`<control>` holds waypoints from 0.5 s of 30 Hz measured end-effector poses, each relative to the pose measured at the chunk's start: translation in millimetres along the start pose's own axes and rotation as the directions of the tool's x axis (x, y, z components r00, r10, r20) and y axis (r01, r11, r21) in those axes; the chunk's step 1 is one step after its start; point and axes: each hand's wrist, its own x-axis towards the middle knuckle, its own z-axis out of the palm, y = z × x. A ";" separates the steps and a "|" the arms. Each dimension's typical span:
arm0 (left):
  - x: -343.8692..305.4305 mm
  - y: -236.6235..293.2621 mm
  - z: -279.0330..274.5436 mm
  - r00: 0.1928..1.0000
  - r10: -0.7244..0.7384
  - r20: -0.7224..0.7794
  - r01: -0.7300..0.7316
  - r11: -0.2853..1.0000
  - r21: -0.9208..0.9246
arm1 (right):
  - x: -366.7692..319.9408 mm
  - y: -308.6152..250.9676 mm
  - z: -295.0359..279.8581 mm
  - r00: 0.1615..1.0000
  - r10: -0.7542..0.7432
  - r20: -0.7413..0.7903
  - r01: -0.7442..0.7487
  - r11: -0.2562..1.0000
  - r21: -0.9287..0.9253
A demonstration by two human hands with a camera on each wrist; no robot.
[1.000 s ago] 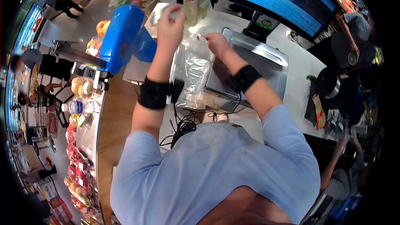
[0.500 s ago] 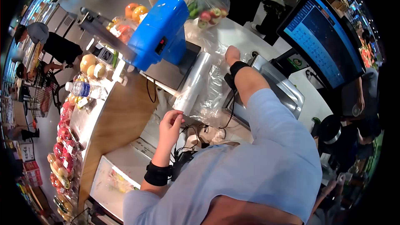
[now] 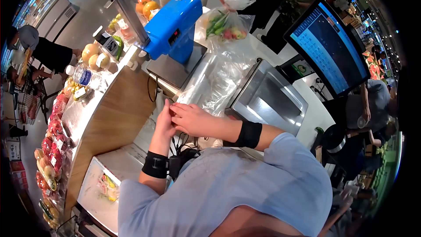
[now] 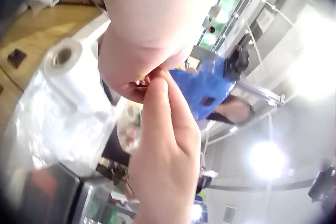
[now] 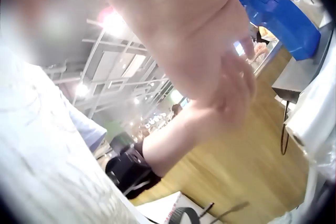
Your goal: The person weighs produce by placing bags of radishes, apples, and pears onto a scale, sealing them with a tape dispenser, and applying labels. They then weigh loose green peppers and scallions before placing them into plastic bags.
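In front of the waist, my left hand (image 3: 163,122) and right hand (image 3: 192,119) are together. Extended fingers of the right hand (image 4: 165,140) reach to the partly bent fingers of the left hand (image 4: 139,69). No object shows between them. Just beyond the hands lies a roll of clear plastic bags (image 3: 195,85), with loose film (image 3: 226,72) spread across the counter. Its hollow core end faces the left wrist view. The right wrist view shows the left hand (image 5: 231,95) partly behind the right hand (image 5: 202,50).
A blue scale (image 3: 177,19) stands left of the roll, a steel scale (image 3: 272,98) right of it. A monitor (image 3: 329,46) rises behind. Across the counter a person holds a bag of vegetables and fruit (image 3: 226,26). Packed fruit (image 3: 55,145) lines the left ledge.
The right hand has come back from the far end of the film to meet the left hand. The left hand has moved slightly up and left. The view has turned since the first frame.
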 end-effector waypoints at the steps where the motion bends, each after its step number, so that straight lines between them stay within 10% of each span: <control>1: 2.6 6.6 -23.6 0.999 -0.042 0.029 0.039 0.995 0.088 | 1.6 4.1 -1.0 0.995 0.068 0.068 -0.080 0.978 0.192; 4: 9.2 16.8 -95.1 0.995 -0.051 -0.087 0.056 0.997 0.047 | -1.8 72.8 -17.3 0.800 0.584 0.140 -0.595 0.740 0.314; 8: 23.0 1.1 -280.9 0.809 -0.014 -0.588 -0.119 0.975 -0.188 | -64.3 247.1 -67.0 0.333 0.871 -0.362 -0.830 0.453 0.325; 10: 15.0 -26.1 -356.2 0.638 -0.011 -0.770 -0.152 0.979 -0.140 | -73.8 269.5 -99.4 0.382 0.764 -0.519 -0.892 0.452 0.009; 12: -7.6 -45.7 -390.0 0.609 -0.109 -0.785 -0.228 0.924 -0.306 | -65.4 276.5 -108.8 0.357 0.748 -0.559 -0.876 0.476 0.077; 14: -25.7 -75.5 -403.5 0.600 0.009 -0.800 -0.398 0.871 -0.289 | -58.2 296.8 -112.1 0.319 0.695 -0.645 -0.843 0.519 0.142; 15: -16.2 -91.5 -430.1 0.755 0.118 -0.645 -0.338 0.913 -0.228 | -58.0 311.5 -113.1 0.329 0.663 -0.673 -0.826 0.547 0.135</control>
